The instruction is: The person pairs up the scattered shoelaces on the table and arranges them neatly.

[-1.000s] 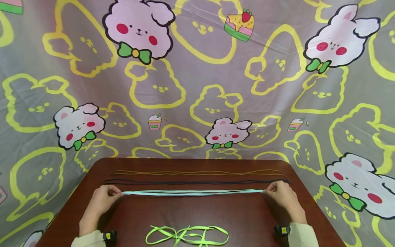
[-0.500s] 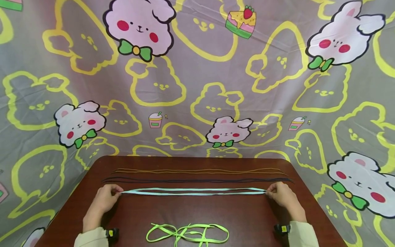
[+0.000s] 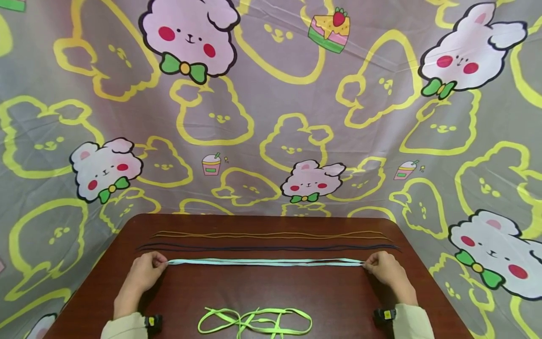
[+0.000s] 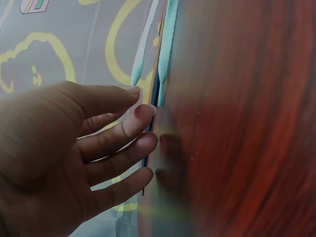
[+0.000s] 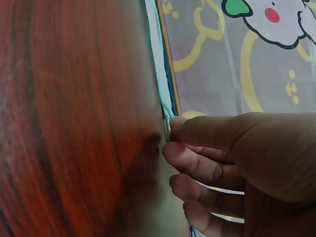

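A pair of mint-green shoelaces [image 3: 262, 262] stretches sideways across the brown table between both hands. The left hand [image 3: 146, 273] pinches the lace tips at the left end with thumb and fingertips; in the left wrist view, two flat lace ends [image 4: 168, 44] run down to the thumb and index finger, the other fingers loosely bent. At the right end, the right hand [image 3: 387, 270] pinches the opposite tips; the right wrist view shows the laces [image 5: 157, 54] meeting the thumb tip [image 5: 177, 122]. The exact grip is partly hidden behind the thumbs.
Dark blue laces [image 3: 271, 248] lie straight just beyond the mint ones, and brown laces [image 3: 271, 234] lie farther back. A loosely looped yellow-green lace [image 3: 254, 325] sits near the front of the table [image 3: 330, 292]. A patterned cloth [image 3: 254, 103] hangs behind and around the table.
The two mint strands bowed apart half a second ago and now run closer together. Both hands keep their pinch and have hardly moved.
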A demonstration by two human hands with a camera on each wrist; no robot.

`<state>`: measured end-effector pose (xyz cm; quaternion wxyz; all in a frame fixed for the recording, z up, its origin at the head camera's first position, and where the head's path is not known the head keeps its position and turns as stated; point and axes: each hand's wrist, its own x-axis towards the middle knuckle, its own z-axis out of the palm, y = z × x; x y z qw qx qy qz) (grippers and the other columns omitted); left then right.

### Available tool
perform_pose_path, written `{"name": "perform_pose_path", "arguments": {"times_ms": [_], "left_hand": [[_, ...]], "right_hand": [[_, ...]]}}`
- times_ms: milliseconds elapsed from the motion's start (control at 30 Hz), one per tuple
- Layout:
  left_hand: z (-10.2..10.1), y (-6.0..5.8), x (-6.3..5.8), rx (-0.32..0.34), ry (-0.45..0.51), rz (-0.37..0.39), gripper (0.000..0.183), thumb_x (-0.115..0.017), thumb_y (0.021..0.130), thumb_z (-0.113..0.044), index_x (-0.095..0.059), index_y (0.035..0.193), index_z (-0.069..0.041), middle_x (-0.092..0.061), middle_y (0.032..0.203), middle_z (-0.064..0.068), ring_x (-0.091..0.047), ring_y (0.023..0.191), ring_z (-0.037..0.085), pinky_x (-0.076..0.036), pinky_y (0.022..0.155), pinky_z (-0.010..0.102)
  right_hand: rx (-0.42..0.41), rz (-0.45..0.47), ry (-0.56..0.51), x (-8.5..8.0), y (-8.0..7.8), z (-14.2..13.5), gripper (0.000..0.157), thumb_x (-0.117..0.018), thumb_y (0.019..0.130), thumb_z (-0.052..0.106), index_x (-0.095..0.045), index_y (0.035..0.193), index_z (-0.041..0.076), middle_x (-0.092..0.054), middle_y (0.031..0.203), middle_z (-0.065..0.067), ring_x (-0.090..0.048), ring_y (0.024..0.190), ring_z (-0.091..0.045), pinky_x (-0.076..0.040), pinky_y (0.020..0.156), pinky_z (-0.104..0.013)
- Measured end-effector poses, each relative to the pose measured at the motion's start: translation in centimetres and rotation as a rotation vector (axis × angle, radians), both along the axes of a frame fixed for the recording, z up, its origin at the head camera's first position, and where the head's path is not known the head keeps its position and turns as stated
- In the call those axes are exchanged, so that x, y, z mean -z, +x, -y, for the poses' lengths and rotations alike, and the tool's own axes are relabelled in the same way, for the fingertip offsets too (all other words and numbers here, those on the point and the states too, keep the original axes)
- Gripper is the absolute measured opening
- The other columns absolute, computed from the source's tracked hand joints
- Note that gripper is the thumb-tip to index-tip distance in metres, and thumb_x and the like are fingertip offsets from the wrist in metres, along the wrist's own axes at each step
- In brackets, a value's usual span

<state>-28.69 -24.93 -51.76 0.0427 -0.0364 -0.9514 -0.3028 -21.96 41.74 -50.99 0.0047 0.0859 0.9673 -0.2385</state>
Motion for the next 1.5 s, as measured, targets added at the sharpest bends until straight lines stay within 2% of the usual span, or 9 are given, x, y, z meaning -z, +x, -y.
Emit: {"name": "perform_pose_path", "arguments": {"times_ms": [167,333,567,733,867,1067,1233,1367,1500], "left_hand": [[0.0,0.0,-0.1,-0.018,-0.003,0.039,0.005,-0.071,0.092,-0.012,-0.07,0.088,-0.009,-0.065,0.08,0.002,-0.058,0.073,0.017,-0.044,0.062,0.038],[-0.2,0.2,0.0,-0.018,-0.008,0.033,0.004,-0.073,0.091,-0.012,-0.07,0.088,-0.011,-0.066,0.08,0.001,-0.059,0.074,0.017,-0.044,0.061,0.039],[-0.1,0.2,0.0,-0.01,-0.007,0.041,0.01,-0.074,0.089,-0.012,-0.071,0.095,-0.005,-0.065,0.08,0.003,-0.058,0.072,0.017,-0.044,0.062,0.038],[0.1,0.3,-1.3,-0.007,-0.054,0.079,0.025,-0.072,0.092,-0.015,-0.069,0.11,0.001,-0.066,0.084,0.007,-0.061,0.075,0.022,-0.047,0.063,0.043],[-0.7,0.7,-3.1,0.015,-0.07,0.077,0.029,-0.071,0.094,-0.016,-0.067,0.116,0.003,-0.067,0.087,0.008,-0.062,0.077,0.023,-0.049,0.064,0.044],[-4.5,1.8,-6.1,0.147,-0.005,0.028,0.026,-0.072,0.095,-0.012,-0.068,0.116,0.002,-0.067,0.084,0.001,-0.06,0.075,0.015,-0.048,0.066,0.037],[-8.0,3.1,-7.9,0.26,0.041,-0.037,0.02,-0.072,0.094,-0.011,-0.071,0.113,-0.005,-0.069,0.084,-0.004,-0.064,0.079,0.014,-0.051,0.071,0.036],[-10.3,4.3,-8.5,0.377,0.079,-0.075,0.014,-0.072,0.095,-0.013,-0.073,0.109,-0.014,-0.071,0.088,-0.011,-0.069,0.088,0.012,-0.054,0.075,0.034],[-12.5,5.7,-8.5,0.552,0.124,-0.087,0.009,-0.069,0.098,-0.016,-0.074,0.104,-0.019,-0.071,0.091,-0.014,-0.066,0.085,0.005,-0.053,0.07,0.027]], "right_hand": [[0.029,-0.011,0.012,0.2,-0.1,0.0,0.011,-0.073,0.091,0.02,-0.073,0.082,0.013,-0.067,0.074,0.005,-0.059,0.068,-0.014,-0.044,0.058,-0.038],[0.041,-0.022,0.015,0.3,-0.1,0.1,0.01,-0.073,0.092,0.019,-0.073,0.084,0.012,-0.068,0.075,0.004,-0.06,0.068,-0.014,-0.045,0.058,-0.04],[0.043,-0.001,0.019,0.0,0.1,0.2,0.013,-0.075,0.091,0.024,-0.073,0.085,0.012,-0.069,0.076,0.004,-0.06,0.068,-0.015,-0.044,0.057,-0.039],[0.01,-0.031,0.014,-1.6,0.4,1.0,0.016,-0.076,0.091,0.025,-0.073,0.094,0.009,-0.071,0.081,0.003,-0.063,0.071,-0.014,-0.048,0.059,-0.04],[-0.119,-0.063,-0.057,-3.3,0.5,3.0,0.011,-0.073,0.094,0.019,-0.073,0.097,0.009,-0.072,0.084,0.001,-0.063,0.073,-0.011,-0.049,0.063,-0.037],[-0.42,-0.05,-0.134,-4.8,0.5,8.4,0.007,-0.072,0.095,0.018,-0.073,0.093,0.012,-0.07,0.082,0.005,-0.06,0.072,-0.004,-0.05,0.064,-0.027],[-0.638,0.053,-0.18,-4.9,1.3,13.6,0.01,-0.075,0.094,0.026,-0.074,0.094,0.016,-0.068,0.084,0.012,-0.059,0.073,0.0,-0.049,0.064,-0.025],[-0.708,0.138,-0.167,-4.2,2.3,16.8,0.012,-0.08,0.089,0.031,-0.073,0.088,0.021,-0.064,0.077,0.015,-0.056,0.065,0.001,-0.048,0.06,-0.023],[-0.74,0.171,-0.086,-3.0,3.0,18.9,0.015,-0.086,0.083,0.025,-0.071,0.083,0.02,-0.06,0.071,0.016,-0.052,0.061,0.002,-0.046,0.057,-0.022]]}}
